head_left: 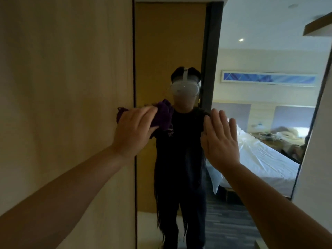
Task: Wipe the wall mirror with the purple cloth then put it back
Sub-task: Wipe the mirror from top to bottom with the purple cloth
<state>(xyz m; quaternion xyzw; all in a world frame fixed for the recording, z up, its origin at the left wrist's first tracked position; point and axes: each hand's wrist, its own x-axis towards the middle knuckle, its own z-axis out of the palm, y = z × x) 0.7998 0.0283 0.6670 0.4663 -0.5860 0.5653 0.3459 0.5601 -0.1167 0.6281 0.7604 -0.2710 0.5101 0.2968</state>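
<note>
The wall mirror [251, 97] fills the middle and right of the view, tall, with a thin dark frame. My left hand [133, 130] presses a bunched purple cloth [162, 116] against the mirror's left edge, where glass meets the wooden panel. Part of the cloth pokes out left of my fingers onto the wood. My right hand [220, 139] is held up flat with fingers together and palm toward the glass, holding nothing. The reflection shows a person in dark clothes wearing a white headset.
A light wooden wall panel [68, 87] covers the left half of the view. A white wall [319, 159] borders the mirror on the right. The mirror reflects a bed with white sheets, a wooden door and grey carpet.
</note>
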